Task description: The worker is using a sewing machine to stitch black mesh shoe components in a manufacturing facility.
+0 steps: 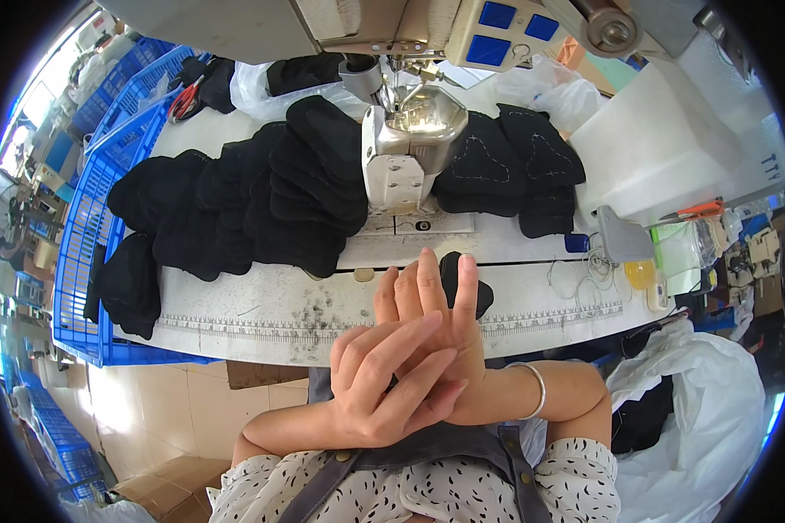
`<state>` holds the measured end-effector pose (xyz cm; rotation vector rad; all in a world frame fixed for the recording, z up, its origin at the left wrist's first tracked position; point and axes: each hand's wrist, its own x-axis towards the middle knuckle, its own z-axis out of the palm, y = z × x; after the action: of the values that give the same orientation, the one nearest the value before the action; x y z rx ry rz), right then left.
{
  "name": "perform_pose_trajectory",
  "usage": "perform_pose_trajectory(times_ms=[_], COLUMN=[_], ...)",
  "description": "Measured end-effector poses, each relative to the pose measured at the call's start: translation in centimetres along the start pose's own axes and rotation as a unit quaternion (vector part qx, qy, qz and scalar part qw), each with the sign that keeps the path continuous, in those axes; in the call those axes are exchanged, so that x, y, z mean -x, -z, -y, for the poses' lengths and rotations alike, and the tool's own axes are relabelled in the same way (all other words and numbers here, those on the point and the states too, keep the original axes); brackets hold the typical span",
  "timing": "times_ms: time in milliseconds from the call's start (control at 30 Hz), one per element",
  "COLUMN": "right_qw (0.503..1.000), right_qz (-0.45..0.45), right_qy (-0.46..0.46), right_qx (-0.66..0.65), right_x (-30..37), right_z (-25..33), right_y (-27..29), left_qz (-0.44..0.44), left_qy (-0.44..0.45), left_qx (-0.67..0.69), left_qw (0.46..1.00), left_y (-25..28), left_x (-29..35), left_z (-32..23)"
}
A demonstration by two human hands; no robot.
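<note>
My two hands meet above the near edge of the white sewing table [262, 336]. My left hand [384, 379] lies across the palm of my right hand, its fingers apart and stretched out. Fingers up and spread, my right hand [440, 327] has a silver bangle on its wrist; neither hand shows anything held. Behind the right fingers, a small black fabric piece [473, 301] rests on the table, partly covered. Just beyond stands the sewing machine [401, 166], with its needle area over the post. Overlapping black fabric pieces [310, 192] are heaped left of it.
Right of the machine lie black pieces with light stitching [484, 166]. A blue basket [105, 235] borders the table's left side, with red-handled scissors [185, 103] near it. Loose thread [597, 270] and orange-handled snips [699, 211] are at right. A white plastic bag [698, 410] hangs lower right.
</note>
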<state>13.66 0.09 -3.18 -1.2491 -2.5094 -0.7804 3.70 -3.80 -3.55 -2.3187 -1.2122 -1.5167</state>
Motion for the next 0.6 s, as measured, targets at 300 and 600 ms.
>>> perform_pose_trajectory(times_ms=[300,600], right_qw=[1.0,1.0], right_qz=[-0.001,0.003], right_qy=[-0.006,0.011], right_qx=[0.0,-0.01], right_x=[-0.06,-0.09], right_z=[0.2,0.02], right_y=[-0.46,-0.45], left_qz=[0.009,-0.005], left_qy=[0.034,0.011], left_qx=[0.004,0.02], left_qw=[0.999,1.0], left_y=[-0.16,-0.36], left_x=[-0.07,0.13], left_z=[0.05,0.67])
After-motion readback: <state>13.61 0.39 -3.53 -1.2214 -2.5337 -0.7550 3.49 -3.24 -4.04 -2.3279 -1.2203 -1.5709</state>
